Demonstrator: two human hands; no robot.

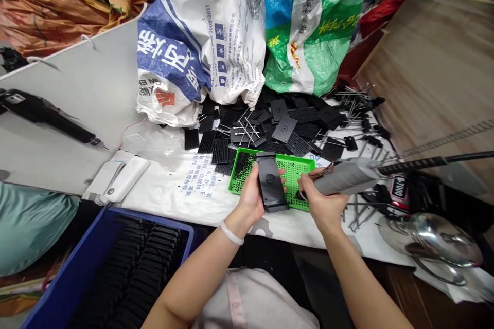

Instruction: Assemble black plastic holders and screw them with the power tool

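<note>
A black plastic phone-holder-like clamp [272, 180] lies in my left hand [250, 200], with a flat face and round emblem turned up. Fingers wrap its sides. My right hand [324, 208] is closed around a grey electric screwdriver [347, 177], whose cable runs off to the right. Its tip points left towards the tray, partly hidden by my fingers. Beneath both hands sits a green perforated tray [303, 164]. Small black screws [244, 164] are heaped at its left end.
Behind the tray lie piled black plates [284, 129] and thin metal rods [247, 131]. A blue bin [154, 216] of black parts stands lower left. Another screwdriver [57, 121] hangs left. A shiny metal pot [443, 241] is at right; printed sacks [231, 36] stand behind.
</note>
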